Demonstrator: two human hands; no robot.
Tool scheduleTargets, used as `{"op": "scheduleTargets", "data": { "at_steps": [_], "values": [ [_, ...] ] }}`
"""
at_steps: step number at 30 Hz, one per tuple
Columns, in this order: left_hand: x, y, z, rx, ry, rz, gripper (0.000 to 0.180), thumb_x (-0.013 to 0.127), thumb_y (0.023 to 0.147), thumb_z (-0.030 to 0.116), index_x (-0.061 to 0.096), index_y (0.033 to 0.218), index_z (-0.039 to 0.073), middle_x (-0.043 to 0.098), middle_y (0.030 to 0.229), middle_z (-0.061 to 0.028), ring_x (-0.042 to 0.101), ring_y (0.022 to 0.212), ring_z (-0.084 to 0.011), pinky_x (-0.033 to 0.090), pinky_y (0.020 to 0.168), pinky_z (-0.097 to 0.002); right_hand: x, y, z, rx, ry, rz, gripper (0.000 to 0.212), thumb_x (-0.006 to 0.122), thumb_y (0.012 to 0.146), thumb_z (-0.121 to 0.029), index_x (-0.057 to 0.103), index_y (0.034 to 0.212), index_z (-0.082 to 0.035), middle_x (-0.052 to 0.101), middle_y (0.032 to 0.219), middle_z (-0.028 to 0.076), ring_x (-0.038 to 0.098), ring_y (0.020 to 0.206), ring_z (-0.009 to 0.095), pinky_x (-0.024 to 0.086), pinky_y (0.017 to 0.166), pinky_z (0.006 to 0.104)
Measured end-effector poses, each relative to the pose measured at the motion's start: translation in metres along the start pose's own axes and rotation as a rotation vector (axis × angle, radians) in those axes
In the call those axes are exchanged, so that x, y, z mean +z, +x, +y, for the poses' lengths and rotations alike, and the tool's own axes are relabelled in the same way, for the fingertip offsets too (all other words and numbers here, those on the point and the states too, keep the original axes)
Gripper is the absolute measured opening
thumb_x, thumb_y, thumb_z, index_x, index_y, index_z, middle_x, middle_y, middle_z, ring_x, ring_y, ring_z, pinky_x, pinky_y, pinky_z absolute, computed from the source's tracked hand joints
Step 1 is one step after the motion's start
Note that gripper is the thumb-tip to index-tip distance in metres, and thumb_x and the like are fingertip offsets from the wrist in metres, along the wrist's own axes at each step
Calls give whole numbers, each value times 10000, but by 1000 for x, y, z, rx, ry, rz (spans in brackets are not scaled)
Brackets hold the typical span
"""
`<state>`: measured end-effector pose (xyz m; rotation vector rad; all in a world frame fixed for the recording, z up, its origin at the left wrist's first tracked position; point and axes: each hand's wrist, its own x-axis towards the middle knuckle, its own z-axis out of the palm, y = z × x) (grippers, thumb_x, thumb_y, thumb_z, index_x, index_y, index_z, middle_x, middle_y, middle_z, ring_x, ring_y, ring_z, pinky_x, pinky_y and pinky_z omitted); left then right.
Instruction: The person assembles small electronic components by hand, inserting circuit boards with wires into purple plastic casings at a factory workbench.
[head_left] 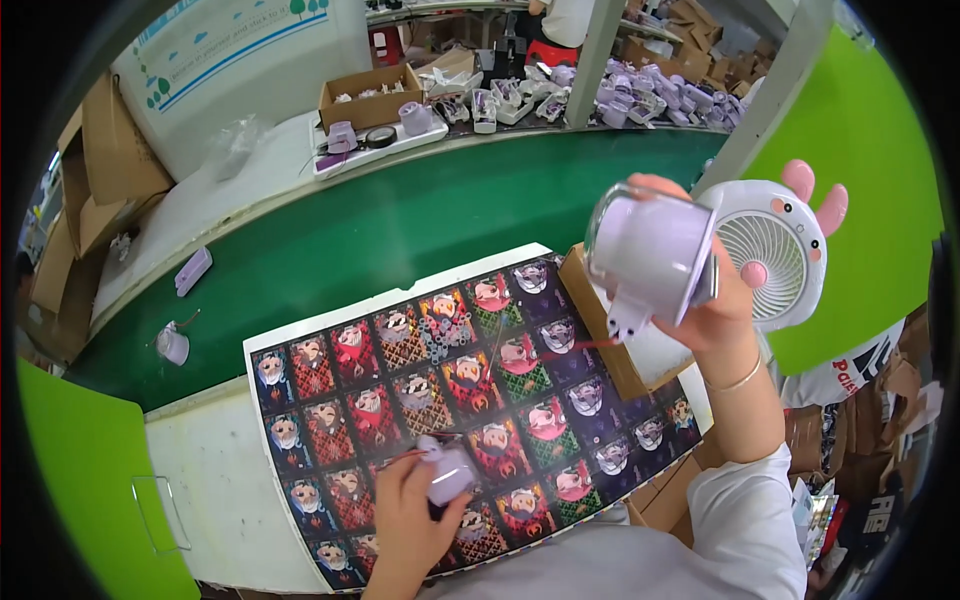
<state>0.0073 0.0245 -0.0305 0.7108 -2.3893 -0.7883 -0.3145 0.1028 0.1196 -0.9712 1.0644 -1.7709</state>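
My right hand is raised at the right, its fingers wrapped round a lavender cylindrical housing with a clear rim. A thin red wire trails from the housing's lower end. Lower down, my left hand grips a smaller lavender plastic part, slightly blurred, just above the patterned mat. The mat carries rows of cartoon pictures. A cluster of small ring-like pieces lies on its far half. Behind my right hand is a white rabbit-faced fan with pink ears; what supports it is hidden.
An open cardboard box stands at the mat's right edge. Across the green belt sit a parts tray and a heap of lavender parts. Two lavender pieces, one long and one wired, lie at left.
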Motion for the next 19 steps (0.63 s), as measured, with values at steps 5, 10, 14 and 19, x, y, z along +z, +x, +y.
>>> {"op": "scheduleTargets", "data": {
  "at_steps": [5, 10, 14, 19],
  "values": [
    [-35, -9, -18, -201, 234, 227, 641, 845, 648, 130, 505, 1174, -9, 527, 1207, -242, 515, 1122, -434, 416, 973, -497, 10, -18, 9, 58, 35, 4, 1011, 830, 685, -282, 272, 1476, 11, 501, 1360, 157, 554, 1231, 310, 479, 1024, 473],
    [-63, -1, -71, -429, 388, 300, 574, 712, 811, 109, 458, 1311, -15, 464, 1311, -262, 458, 1211, -443, 373, 1043, -488, 19, -25, 41, 120, 73, -76, 1002, 837, 731, -423, 305, 1463, 7, 514, 1353, 173, 564, 1217, 304, 486, 1008, 459],
    [-66, 5, -59, -506, 605, 230, 612, 669, 856, 120, 417, 1403, 11, 416, 1402, -275, 443, 1232, -443, 381, 1048, -478, 22, -44, 86, 356, 72, -96, 745, 672, 876, -518, 471, 1348, 23, 617, 1213, 161, 631, 1095, 255, 526, 937, 426],
    [-70, -11, -35, -275, 514, 102, 631, 682, 845, 143, 443, 1420, 41, 523, 1335, -180, 485, 1184, -397, 414, 1017, -453, 41, -55, 131, 846, -563, -210, 441, 537, 973, -434, 676, 1093, -33, 621, 695, 47, 571, 554, 94, 425, 466, 233]
  ]
}}
